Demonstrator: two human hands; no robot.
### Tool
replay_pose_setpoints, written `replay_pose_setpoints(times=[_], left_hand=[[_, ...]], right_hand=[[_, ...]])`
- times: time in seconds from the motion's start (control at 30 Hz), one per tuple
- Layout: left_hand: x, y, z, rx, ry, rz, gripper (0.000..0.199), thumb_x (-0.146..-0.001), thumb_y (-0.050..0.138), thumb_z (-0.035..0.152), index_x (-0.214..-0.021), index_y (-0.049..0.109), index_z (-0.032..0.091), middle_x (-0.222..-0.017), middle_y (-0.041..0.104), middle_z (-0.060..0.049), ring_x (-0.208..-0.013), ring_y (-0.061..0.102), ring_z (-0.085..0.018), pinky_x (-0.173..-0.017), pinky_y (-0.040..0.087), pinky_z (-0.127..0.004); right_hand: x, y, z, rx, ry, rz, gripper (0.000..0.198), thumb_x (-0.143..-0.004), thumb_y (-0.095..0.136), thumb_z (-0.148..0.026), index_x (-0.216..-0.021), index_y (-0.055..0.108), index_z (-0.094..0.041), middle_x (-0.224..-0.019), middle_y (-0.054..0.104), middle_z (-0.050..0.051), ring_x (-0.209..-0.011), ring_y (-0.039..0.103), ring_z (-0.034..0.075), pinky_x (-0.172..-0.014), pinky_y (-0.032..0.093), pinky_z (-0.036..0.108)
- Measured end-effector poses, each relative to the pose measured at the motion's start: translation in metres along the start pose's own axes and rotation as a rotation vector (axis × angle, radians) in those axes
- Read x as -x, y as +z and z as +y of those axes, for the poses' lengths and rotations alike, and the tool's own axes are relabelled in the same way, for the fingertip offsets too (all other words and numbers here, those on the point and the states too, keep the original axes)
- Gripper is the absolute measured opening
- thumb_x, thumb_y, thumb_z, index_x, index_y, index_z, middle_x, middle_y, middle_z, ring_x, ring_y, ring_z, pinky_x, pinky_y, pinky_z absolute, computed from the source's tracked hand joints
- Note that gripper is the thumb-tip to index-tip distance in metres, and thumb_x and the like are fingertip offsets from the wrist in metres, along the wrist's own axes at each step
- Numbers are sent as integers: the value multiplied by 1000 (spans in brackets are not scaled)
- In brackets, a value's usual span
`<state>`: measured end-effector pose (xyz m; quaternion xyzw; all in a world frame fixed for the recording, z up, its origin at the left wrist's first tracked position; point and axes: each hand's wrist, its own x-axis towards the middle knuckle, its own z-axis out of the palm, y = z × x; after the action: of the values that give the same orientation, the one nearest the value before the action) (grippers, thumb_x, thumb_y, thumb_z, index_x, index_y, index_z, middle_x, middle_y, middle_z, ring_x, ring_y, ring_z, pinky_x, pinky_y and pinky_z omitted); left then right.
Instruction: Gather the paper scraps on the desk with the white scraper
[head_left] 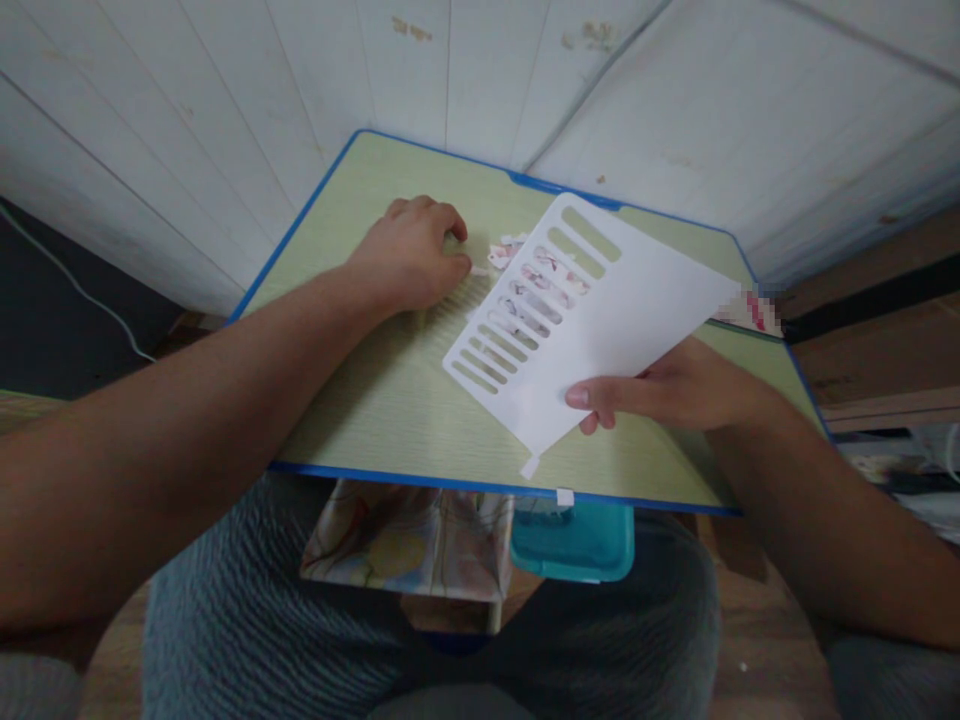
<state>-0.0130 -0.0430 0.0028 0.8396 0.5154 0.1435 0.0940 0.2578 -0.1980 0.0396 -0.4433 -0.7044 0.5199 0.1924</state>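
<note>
My right hand [660,392] is closed on the lower right edge of a white sheet [600,310], thumb on top. Along its left side runs a row of several long rounded cut-out slots; the sheet is tilted over the table. Through some slots pinkish printed pieces show. More small printed paper pieces [507,250] lie just beyond the sheet's left edge, partly hidden by it. Beside them my left hand [417,250] rests low over the table, fingers bent, with a gap between thumb and forefinger. A small pale scrap [480,271] lies by the thumb tip.
The pale green table [375,400] has a blue rim. A small white tab [565,497] sits on its front edge. Below are a patterned cloth [405,540] and a teal container [574,545]. A white panelled wall [420,80] stands behind; a blurred item lies at right.
</note>
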Motion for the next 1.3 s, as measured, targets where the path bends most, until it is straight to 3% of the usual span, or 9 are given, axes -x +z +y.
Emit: replay_pose_setpoints(times=[0.2,0.57,1.0,1.2,1.3], left_hand=[[-1,1,-2,8,9,14,40,-107,70,42,-140,80,22,-157,74,-16,-146,66,-38,-134,49,-54],[0,3,-1,13,0,19,42,-108,68,40,-143,79,19,-156,72,-17,-149,62,-38,-135,47,-53],[1,0,4,-7,-17,-5,47,-107,66,32,-149,78,14,-159,70,-20,-155,61,-39,-137,44,-50],[-3,6,-7,84,1,21,39,-103,67,37,-139,78,28,-156,72,-10,-153,60,-37,-138,42,-53],[-3,7,-10,99,19,35,37,-101,67,41,-136,78,31,-153,73,-8,-151,60,-37,-137,44,-54]], right_hand=[[-2,2,4,-53,-41,-20,32,-102,88,-43,-83,76,-20,-72,79,3,-59,70,16,-55,57,26],[4,-6,-1,-36,13,-160,27,-98,92,-41,-82,83,-21,-70,81,4,-55,74,19,-53,61,27],[9,-13,-2,-83,112,-221,29,-98,93,-43,-88,81,-19,-75,83,4,-61,76,17,-58,63,24],[10,-12,0,-97,148,-289,30,-98,93,-46,-95,84,-17,-77,84,4,-63,77,17,-60,65,25],[7,-10,-3,-122,94,-215,26,-97,94,-41,-90,82,-19,-73,82,3,-61,76,17,-57,63,26]])
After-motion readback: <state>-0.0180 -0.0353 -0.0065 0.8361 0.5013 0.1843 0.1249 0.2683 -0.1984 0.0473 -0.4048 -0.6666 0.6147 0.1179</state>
